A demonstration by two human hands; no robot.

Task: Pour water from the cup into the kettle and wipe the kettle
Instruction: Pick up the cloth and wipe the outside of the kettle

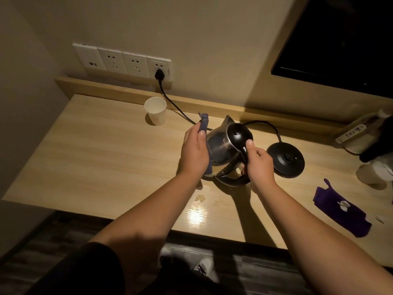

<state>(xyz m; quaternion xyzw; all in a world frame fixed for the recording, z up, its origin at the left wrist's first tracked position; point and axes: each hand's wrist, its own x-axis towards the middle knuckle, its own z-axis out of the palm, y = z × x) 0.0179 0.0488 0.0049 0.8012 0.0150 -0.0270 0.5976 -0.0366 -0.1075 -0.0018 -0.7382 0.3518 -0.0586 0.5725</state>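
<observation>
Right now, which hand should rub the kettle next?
The left hand. It already presses the blue cloth against the kettle's shiny side, while the right hand is busy gripping the black handle to keep it tilted.

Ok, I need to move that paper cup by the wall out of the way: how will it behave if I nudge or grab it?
The paper cup looks thin-walled, so it is probably very light and would slide or tip at a nudge. It stands upright and taller than its base, which favours tipping. Its walls would likely crumple under a firm squeeze. Whether water remains inside cannot be told.
</observation>
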